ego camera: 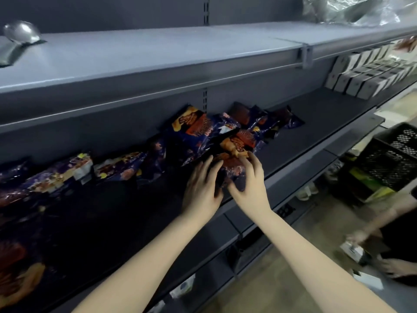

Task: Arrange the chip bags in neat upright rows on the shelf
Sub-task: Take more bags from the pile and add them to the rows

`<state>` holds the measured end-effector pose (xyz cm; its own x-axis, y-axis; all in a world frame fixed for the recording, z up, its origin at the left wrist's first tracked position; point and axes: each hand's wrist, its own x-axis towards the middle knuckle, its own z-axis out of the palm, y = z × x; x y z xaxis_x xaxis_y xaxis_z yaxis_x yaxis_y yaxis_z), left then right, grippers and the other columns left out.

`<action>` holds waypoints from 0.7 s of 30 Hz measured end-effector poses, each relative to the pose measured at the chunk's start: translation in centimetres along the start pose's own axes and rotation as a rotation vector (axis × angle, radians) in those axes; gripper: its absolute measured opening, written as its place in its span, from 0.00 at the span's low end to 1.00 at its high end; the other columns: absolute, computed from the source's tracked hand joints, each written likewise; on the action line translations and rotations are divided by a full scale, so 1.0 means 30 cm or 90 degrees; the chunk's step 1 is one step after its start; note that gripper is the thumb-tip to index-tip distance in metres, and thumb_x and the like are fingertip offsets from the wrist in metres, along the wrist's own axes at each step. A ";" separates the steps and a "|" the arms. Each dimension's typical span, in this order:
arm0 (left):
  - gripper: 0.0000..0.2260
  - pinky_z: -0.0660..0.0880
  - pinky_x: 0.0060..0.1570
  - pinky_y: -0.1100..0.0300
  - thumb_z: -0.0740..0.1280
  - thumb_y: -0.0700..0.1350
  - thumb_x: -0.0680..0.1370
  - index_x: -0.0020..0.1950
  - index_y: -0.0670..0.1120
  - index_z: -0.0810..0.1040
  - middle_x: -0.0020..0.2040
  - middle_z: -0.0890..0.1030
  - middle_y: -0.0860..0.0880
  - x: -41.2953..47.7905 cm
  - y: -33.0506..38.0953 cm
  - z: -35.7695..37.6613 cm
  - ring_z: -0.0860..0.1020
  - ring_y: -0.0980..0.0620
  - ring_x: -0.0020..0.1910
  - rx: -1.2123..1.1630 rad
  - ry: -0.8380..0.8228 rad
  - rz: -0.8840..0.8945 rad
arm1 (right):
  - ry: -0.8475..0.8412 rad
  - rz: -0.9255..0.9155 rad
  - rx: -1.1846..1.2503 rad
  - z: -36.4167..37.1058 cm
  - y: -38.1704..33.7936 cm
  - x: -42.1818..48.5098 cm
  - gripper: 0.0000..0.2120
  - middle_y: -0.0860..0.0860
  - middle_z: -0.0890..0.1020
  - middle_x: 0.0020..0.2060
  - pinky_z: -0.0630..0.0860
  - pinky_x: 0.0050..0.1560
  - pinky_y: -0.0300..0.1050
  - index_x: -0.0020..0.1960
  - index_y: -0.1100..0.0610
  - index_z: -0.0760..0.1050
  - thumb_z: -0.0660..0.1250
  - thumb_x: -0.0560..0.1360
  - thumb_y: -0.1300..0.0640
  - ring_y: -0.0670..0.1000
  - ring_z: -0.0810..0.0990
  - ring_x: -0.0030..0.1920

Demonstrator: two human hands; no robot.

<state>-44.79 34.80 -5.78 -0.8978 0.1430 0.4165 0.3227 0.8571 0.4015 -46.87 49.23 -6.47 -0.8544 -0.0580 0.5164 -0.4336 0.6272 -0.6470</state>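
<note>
Dark blue and orange chip bags (pixel 203 132) lie in a loose heap on the middle shelf (pixel 311 141). More purple bags (pixel 61 172) lie flat in a row to the left. Both my hands grip one orange-and-blue bag (pixel 232 168) at the shelf's front edge. My left hand (pixel 202 186) holds its left side with the fingers over the top. My right hand (pixel 250 179) curls round its right side, thumb at the bottom. Most of that bag is hidden between my hands.
The upper shelf (pixel 158 55) carries silver bags at far left (pixel 18 39) and top right (pixel 352 10). White boxes (pixel 365 77) stand in rows at the right of the middle shelf. A black crate (pixel 392 157) stands at right. Another person's hands (pixel 361 245) work low right.
</note>
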 end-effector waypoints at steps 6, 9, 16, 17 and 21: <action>0.27 0.63 0.69 0.44 0.68 0.40 0.73 0.71 0.46 0.66 0.74 0.63 0.46 0.074 0.064 0.031 0.61 0.44 0.72 -0.009 0.079 -0.016 | -0.015 -0.064 0.035 -0.056 0.056 0.095 0.28 0.60 0.65 0.69 0.66 0.67 0.58 0.67 0.61 0.67 0.68 0.68 0.63 0.60 0.63 0.70; 0.27 0.65 0.67 0.43 0.68 0.38 0.72 0.70 0.46 0.67 0.73 0.65 0.45 0.077 0.052 0.017 0.63 0.43 0.71 0.017 0.136 -0.056 | -0.036 -0.111 0.073 -0.026 0.018 0.133 0.26 0.60 0.66 0.68 0.65 0.69 0.53 0.67 0.63 0.68 0.67 0.69 0.63 0.58 0.63 0.70; 0.25 0.66 0.67 0.46 0.67 0.38 0.71 0.68 0.44 0.69 0.70 0.68 0.43 -0.035 -0.134 -0.120 0.66 0.44 0.70 0.095 0.244 -0.113 | -0.165 -0.250 0.161 0.158 -0.176 0.148 0.26 0.59 0.65 0.69 0.63 0.71 0.53 0.68 0.62 0.68 0.69 0.71 0.66 0.58 0.62 0.72; 0.25 0.66 0.67 0.46 0.66 0.39 0.71 0.68 0.44 0.68 0.70 0.68 0.43 -0.046 -0.177 -0.166 0.66 0.44 0.69 0.113 0.263 -0.133 | -0.175 -0.276 0.158 0.191 -0.217 0.157 0.26 0.59 0.66 0.69 0.63 0.71 0.53 0.67 0.62 0.69 0.69 0.70 0.66 0.58 0.62 0.72; 0.28 0.64 0.67 0.43 0.69 0.38 0.69 0.68 0.41 0.67 0.68 0.69 0.40 -0.081 -0.348 -0.367 0.67 0.40 0.68 0.233 0.291 -0.246 | -0.242 -0.374 0.045 0.343 -0.346 0.194 0.26 0.61 0.67 0.68 0.58 0.72 0.58 0.67 0.61 0.70 0.70 0.69 0.62 0.64 0.61 0.71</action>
<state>-42.67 20.07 -2.01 -0.6858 -0.3594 0.6328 -0.1879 0.9275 0.3232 -50.30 34.38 -2.52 -0.5085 -0.6470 0.5682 -0.8605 0.3577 -0.3628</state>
